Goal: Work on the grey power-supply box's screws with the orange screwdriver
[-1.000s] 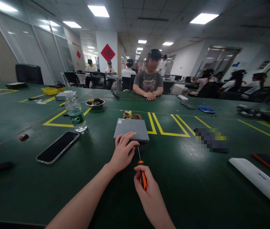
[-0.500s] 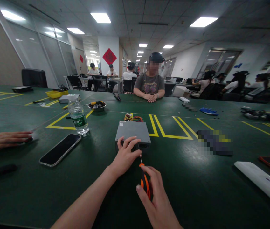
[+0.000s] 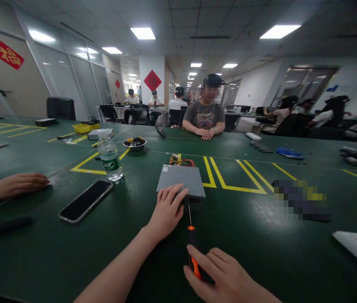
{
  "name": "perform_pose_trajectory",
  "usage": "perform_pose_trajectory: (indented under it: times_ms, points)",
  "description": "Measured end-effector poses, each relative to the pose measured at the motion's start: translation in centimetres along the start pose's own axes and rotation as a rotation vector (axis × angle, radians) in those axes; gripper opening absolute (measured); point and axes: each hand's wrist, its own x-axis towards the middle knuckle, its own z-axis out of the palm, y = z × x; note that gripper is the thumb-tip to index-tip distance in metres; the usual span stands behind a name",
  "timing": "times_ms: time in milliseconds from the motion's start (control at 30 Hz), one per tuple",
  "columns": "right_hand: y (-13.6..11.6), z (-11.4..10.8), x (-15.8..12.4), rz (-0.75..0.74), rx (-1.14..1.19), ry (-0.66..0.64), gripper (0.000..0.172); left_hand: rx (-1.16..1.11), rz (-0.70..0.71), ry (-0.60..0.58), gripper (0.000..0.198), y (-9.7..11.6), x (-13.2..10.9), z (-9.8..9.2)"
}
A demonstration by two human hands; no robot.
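- The right hand [image 3: 225,269] has its thumb and forefinger on either side of the handle of an orange-and-black screwdriver [image 3: 191,233], a loose pinch as far as I can see, with the other fingers curled beside it.
- Straight ahead of that grip, the thin shaft slants up to the near face of a grey computer power supply unit [image 3: 183,179]; I can't tell whether the tip sits in a screw.
- Ahead and to the left of the grip, the left hand [image 3: 167,212] lies with its fingers stretched over the unit's near top edge, touching the casing; its thumb is hard to make out.
- Past the fingers, a bundle of coloured cables [image 3: 183,162] comes out behind the unit, which lies on the green table [image 3: 250,229].
- Left of both hands there's a smartphone [image 3: 85,201], screen up, and just beyond it a clear water bottle [image 3: 110,159] standing upright with a green label.
- Farther left, another person's hand [image 3: 23,184] rests on the tabletop, fingers forward.
- Well beyond the grip, off to the left, I see a metal bowl [image 3: 135,145] of small things, some yellow and black.
- Straight across, a person in a dark printed T-shirt [image 3: 205,114] sits with hands together at the table edge.
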Motion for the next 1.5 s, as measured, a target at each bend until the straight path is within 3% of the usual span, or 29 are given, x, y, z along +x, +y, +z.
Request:
perform_pose_trajectory:
  times_ms: [167, 300, 400, 800, 1033, 1300, 1500]
  points:
    - [0.3, 2.4, -1.0, 0.042, 0.148, 0.159, 0.017, 0.025, -0.011, 0.025, 0.041, -0.2, 0.2, 0.2]
    - [0.2, 3.7, -1.7, 0.109, 0.249, 0.165, 0.013, 0.021, -0.015, 0.036, 0.037, -0.1, 0.3, 0.2]
    - [0.1, 4.1, -1.9, 0.104, 0.228, 0.164, 0.020, 0.021, -0.029, 0.034, 0.036, 0.1, 0.3, 0.4]
    - [0.2, 4.3, -2.2, 0.135, 0.304, 0.271, 0.015, 0.007, -0.047, 0.062, 0.033, 0.5, 0.2, 0.6]
    - [0.1, 4.1, -1.7, 0.107, 0.237, 0.187, 0.021, -0.009, -0.057, 0.077, 0.033, 0.4, 0.2, 0.7]
    - [0.2, 3.8, -1.8, 0.115, 0.253, 0.304, 0.016, -0.015, -0.039, 0.073, 0.033, 0.4, 0.3, 0.6]
    - [0.0, 3.0, -1.1, 0.148, 0.264, 0.223, 0.019, -0.027, -0.084, 0.076, 0.028, 0.5, 0.4, 0.6]
